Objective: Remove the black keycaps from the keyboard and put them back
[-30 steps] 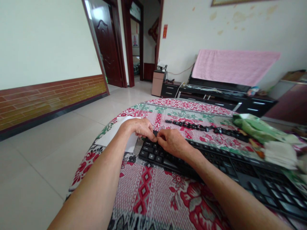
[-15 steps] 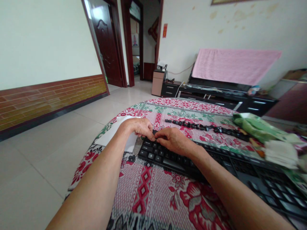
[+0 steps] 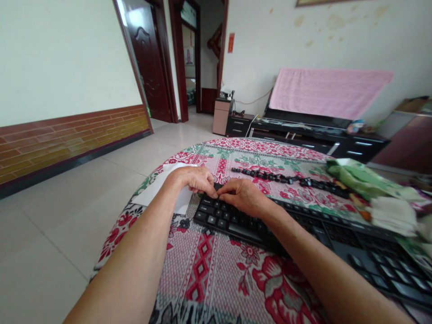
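Observation:
A black keyboard (image 3: 303, 227) lies across the flowered tablecloth (image 3: 219, 279). Both my hands rest on its upper left corner. My left hand (image 3: 197, 180) has its fingers curled down, the tips pressing on the corner keys. My right hand (image 3: 241, 195) is pinched right beside it, fingertips touching the same spot; what they hold is too small to make out. A row of loose black keycaps (image 3: 286, 179) lies on the cloth just behind the keyboard. A white sheet of paper (image 3: 162, 191) lies under my left wrist.
Green cloth (image 3: 364, 182) and folded white tissue (image 3: 393, 216) sit at the right of the table. Tiled floor (image 3: 67, 202) lies left of the round table edge. Behind stand a black TV cabinet (image 3: 320, 139) with a pink cover and a dark door (image 3: 148, 58).
My hands have barely moved; the right fingertips have slid slightly left to meet the left fingertips at the keyboard corner.

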The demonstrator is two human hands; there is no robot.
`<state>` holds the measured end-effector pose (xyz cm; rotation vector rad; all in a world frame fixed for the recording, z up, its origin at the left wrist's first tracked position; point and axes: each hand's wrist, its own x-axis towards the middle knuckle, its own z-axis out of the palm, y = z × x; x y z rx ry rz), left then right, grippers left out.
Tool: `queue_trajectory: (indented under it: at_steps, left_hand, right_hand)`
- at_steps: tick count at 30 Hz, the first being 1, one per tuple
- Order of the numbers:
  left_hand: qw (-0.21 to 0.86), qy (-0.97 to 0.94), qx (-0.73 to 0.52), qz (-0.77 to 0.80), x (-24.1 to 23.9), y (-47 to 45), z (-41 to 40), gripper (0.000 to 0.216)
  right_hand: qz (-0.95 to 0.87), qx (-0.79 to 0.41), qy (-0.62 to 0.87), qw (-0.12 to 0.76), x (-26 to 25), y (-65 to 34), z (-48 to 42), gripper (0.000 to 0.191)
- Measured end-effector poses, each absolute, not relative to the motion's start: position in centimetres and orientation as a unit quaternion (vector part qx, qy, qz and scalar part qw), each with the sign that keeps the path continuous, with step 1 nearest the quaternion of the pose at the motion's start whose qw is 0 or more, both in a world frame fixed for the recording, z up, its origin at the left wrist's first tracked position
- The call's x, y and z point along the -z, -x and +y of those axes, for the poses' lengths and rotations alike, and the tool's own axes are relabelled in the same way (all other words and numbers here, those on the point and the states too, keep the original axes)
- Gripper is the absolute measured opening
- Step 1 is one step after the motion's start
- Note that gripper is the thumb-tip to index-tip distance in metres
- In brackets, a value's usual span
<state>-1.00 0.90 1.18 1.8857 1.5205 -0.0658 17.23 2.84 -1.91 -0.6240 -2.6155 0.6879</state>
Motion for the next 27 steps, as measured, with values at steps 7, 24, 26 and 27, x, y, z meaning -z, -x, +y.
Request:
queue_trajectory:
  at_steps: [7,24,26,27]
  left_hand:
    - [0.352,-0.723,0.028,0.594,-1.35,0.74,0.80,0.038]
    - [0.354,-0.719,0.037,0.597,-1.30,0.54,0.96,0.038]
    - [0.354,-0.718,0.037,0.598,-1.32,0.54,0.96,0.037]
    - [0.355,-0.718,0.036,0.597,-1.33,0.54,0.95,0.037]
  right_hand:
    - [-0.913,-0.273,0.249,0.174,1.70,-17.14,2.77,0.020]
    - [-0.913,-0.279,0.247,0.168,1.44,-17.21,2.84,0.022]
    - [-0.918,-0.278,0.236,0.158,1.45,-17.26,2.77,0.023]
    - [-0.920,-0.277,0.231,0.156,1.50,-17.28,2.73,0.023]
